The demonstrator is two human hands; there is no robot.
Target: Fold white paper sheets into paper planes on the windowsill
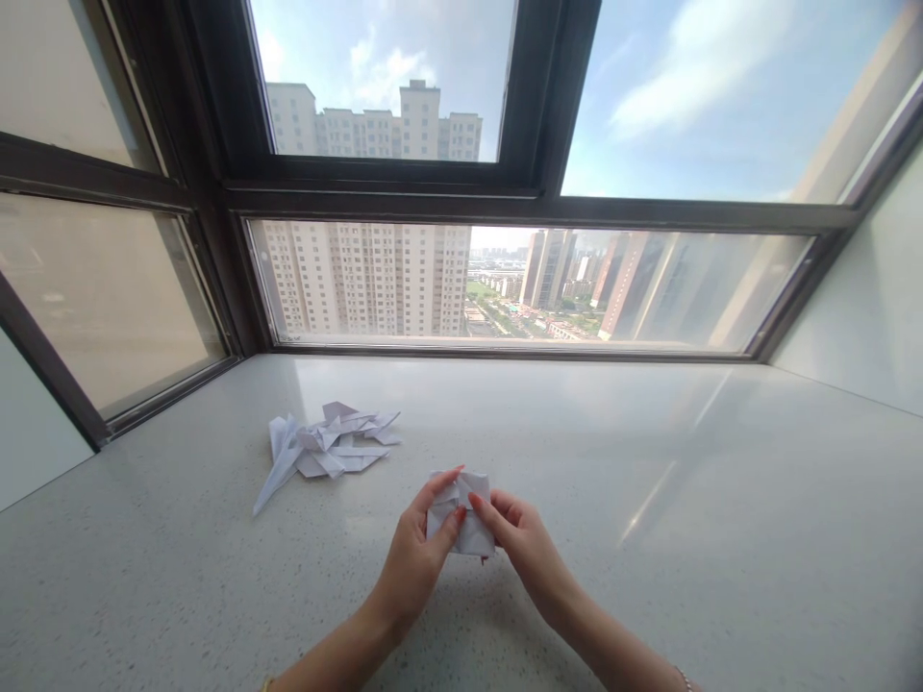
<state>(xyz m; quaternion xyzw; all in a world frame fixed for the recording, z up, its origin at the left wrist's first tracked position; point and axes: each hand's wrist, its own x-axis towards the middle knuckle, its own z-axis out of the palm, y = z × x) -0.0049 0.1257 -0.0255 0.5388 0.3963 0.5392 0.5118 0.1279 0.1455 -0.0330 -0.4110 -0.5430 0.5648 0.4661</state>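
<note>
Here, left hand (pixel 416 556) and right hand (pixel 520 541) both grip a folded white paper (pixel 461 514) above the table (pixel 649 500); folded paper pieces (pixel 328 445) lie far left.

Both forearms were bare, no sleeves; left hand (pixel 414 562) and right hand (pixel 520 540) had red-painted nails, thin bracelet (pixel 684 679) on right wrist, a band just visible at left wrist

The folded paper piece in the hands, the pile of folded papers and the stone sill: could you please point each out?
folded paper piece (pixel 476 538): head view, its lower right part below the fingers.
pile of folded papers (pixel 328 447): head view, middle of the heap.
stone sill (pixel 685 500): head view, bare surface right of the hands.
</note>
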